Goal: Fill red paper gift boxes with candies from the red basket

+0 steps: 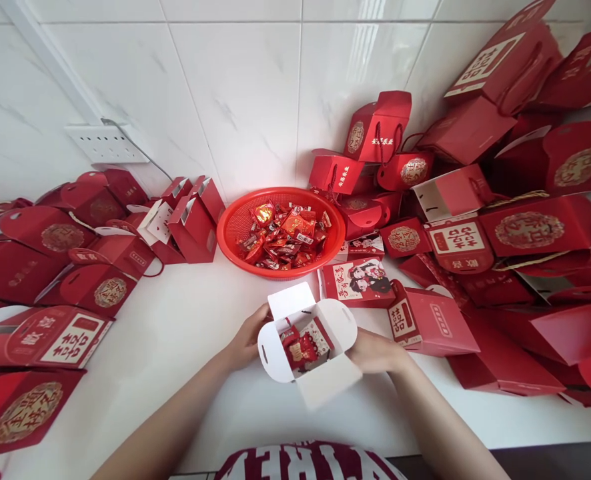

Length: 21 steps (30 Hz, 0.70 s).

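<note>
An open gift box [320, 383] with white inner flaps sits on the white table in front of me, with red wrapped candies [300, 347] inside. My left hand [248, 340] grips its left side, fingers curled on the flap. My right hand [375, 350] holds the right side, fingers hidden behind the flap. Just beyond the box stands a red plastic basket [228, 233] holding many wrapped candies [285, 237].
Closed and folded red gift boxes are piled at the left [55, 280] and heaped high at the right [500, 220]. A box printed with a cartoon couple [363, 280] lies behind the open box. A white tiled wall with a socket strip [106, 143] stands behind.
</note>
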Available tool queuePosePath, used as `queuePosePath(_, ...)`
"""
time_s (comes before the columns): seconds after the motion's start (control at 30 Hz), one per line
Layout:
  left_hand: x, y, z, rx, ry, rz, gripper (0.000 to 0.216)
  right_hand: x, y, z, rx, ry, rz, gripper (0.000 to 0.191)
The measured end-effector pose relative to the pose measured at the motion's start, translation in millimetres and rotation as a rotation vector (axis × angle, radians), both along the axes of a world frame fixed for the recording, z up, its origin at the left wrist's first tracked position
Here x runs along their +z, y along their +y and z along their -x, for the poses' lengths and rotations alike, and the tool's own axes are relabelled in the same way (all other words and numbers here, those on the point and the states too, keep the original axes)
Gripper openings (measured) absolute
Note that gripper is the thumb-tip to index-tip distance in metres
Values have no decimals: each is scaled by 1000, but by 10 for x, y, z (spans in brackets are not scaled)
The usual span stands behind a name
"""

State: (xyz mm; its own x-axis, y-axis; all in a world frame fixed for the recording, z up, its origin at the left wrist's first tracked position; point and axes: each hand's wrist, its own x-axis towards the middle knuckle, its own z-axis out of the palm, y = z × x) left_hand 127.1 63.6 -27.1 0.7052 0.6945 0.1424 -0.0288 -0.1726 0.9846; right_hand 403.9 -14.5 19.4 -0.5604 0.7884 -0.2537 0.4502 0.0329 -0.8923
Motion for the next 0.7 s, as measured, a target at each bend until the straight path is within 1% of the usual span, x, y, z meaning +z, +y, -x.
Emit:
queuePosePath(0.03, -9, -14, -3, -13, -7, -51, 63, -9, -1, 17, 10, 7, 52, 38)
queuePosePath(0.1, -44, -36, -7, -7, -4, -157, 58, -58, 1, 38, -20, 45, 103, 43)
queuePosePath(0.2, -96, -40, 7, 37, 58, -311, 58, -179, 9, 55, -115, 158, 46, 52)
queuePosePath(0.27, -97, -29, 31, 68, 103, -421, 59, -251, 11, 76, -146, 252, 3, 55)
queuePosePath(0.33, -69, -19, 56, 68, 138, -518, 57, -299, 8, 115, -176, 342, -5, 56)
queuePosePath(0.4, -27, -20, 67, 33, 160, -573, 52, -329, 3, 168, -224, 403, 6, 55)
queuePosePath(0.5, 21, -54, 38, -30, 102, -559, 48, -365, 0, 247, -295, 435, 14, 52)
queuePosePath(0.57, 33, -94, -3, -15, 48, -522, 45, -390, 5, 286, -334, 432, -39, 50)
queuePosePath(0.63, 38, -137, -43, 37, 52, -465, 37, -407, 16, 308, -366, 406, -160, 48)
queuePosePath(0.7, 42, -176, -73, 85, 89, -396, 27, -412, 30, 311, -394, 366, -326, 51)
